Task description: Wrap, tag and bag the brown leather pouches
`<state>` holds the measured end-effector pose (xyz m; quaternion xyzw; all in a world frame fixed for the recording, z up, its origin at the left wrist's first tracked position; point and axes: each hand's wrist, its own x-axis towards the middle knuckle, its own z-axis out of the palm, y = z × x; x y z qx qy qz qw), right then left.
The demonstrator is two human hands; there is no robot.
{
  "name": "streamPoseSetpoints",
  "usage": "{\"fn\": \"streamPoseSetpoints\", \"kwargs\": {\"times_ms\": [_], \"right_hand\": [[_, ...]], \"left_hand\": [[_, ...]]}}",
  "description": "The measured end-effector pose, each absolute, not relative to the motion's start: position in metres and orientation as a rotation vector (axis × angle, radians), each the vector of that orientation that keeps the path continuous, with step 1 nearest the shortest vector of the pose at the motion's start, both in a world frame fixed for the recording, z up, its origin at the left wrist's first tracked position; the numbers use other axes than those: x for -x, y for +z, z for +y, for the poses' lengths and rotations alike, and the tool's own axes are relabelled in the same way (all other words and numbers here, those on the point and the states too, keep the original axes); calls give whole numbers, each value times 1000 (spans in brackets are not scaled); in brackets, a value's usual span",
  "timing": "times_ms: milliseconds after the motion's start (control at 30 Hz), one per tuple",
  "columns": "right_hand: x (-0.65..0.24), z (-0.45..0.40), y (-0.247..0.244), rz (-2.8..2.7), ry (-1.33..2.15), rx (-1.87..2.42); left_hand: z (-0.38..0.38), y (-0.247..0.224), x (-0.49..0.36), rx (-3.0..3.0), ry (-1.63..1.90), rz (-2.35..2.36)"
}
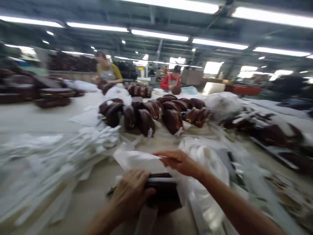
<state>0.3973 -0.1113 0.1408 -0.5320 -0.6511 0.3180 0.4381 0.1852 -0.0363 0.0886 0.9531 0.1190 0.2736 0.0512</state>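
Observation:
Low in the middle of the head view lies a dark brown leather bag [166, 195], partly covered by my hand and white paper. My left hand [134, 189] is closed on its left side, with the thumb across the front. Just beyond the bag, a thin white sheet of wrapping paper [137, 160] stands up at an angle. My right hand [178, 161] pinches the sheet at its upper right edge, above the bag. Part of the sheet hangs down along the bag's right side. Motion blurs the bag's details.
Several finished brown bags [171, 120] stand in rows further back. White paper strips [61, 166] pile up at left. Clear plastic bags [207, 163] lie at right. More brown bags [53, 93] are stacked far left. Two people [109, 70] work across the table.

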Motion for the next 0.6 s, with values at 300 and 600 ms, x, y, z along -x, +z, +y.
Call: {"fn": "streamPoseSetpoints", "kwargs": {"times_ms": [300, 600], "right_hand": [[-406, -86, 102, -1780, 933, 1321], [-395, -92, 133, -2098, 494, 1125]], "left_hand": [[-43, 95, -186, -2604, 524, 690], [-41, 88, -186, -2553, 486, 892]]}}
